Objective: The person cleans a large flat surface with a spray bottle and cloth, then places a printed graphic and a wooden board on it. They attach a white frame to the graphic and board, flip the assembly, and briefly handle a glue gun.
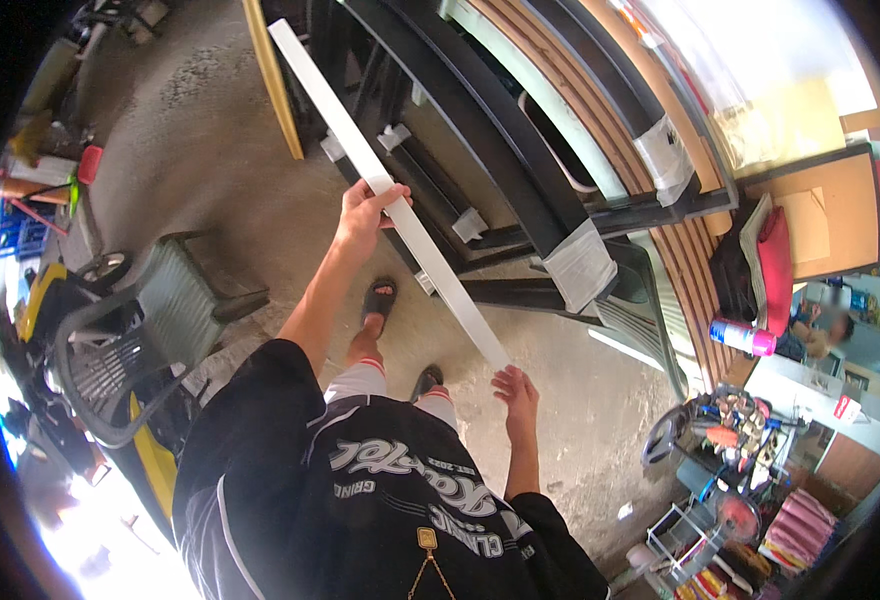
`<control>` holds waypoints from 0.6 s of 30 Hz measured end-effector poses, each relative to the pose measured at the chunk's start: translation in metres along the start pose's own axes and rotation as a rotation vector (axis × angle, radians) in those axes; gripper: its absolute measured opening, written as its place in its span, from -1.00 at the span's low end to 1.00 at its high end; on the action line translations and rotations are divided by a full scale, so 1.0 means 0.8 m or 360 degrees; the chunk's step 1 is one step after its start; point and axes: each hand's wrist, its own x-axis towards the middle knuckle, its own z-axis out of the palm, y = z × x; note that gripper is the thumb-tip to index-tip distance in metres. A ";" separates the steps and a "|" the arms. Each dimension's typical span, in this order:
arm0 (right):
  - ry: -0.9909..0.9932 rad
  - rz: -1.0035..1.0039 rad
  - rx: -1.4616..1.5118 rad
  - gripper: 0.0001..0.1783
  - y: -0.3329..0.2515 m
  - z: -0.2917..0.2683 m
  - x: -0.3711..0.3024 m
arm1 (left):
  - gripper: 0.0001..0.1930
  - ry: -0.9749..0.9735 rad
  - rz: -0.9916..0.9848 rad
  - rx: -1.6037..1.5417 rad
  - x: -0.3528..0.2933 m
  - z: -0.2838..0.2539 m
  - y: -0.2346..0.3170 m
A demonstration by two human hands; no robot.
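Note:
A long, straight white bar (440,270) with a flat face slants across the view, from the upper left to the middle right. My left hand (368,212) is closed around it, thumb across the top face, between its middle and far end. Close by the bar's near end is my right hand (516,392), fingers loosely bent and somewhat apart, with no grip on the bar visible. Beneath and beyond the bar lean dark frames (500,150), some with corners wrapped in whitish plastic (580,265).
A dark green plastic chair (160,310) stands at left, with a yellow and black motorbike (45,300) behind it. A yellow strip (275,80) leans at the top. To the right are a spray can (742,337), a fan (736,517) and a person (825,335) further back.

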 end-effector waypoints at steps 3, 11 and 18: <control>-0.0296 0.0236 0.0239 -0.49 0.041 -0.015 0.006 | -0.78 -0.0079 0.0030 0.0042 -0.046 0.006 0.012; -0.0934 0.0289 -0.0040 -0.44 0.095 -0.050 -0.014 | -0.83 0.0334 0.0347 0.0356 -0.229 0.008 0.047; -0.1061 0.0057 -0.0801 -0.51 0.166 -0.129 -0.055 | -0.87 0.0779 0.0478 0.0694 -0.492 -0.053 0.069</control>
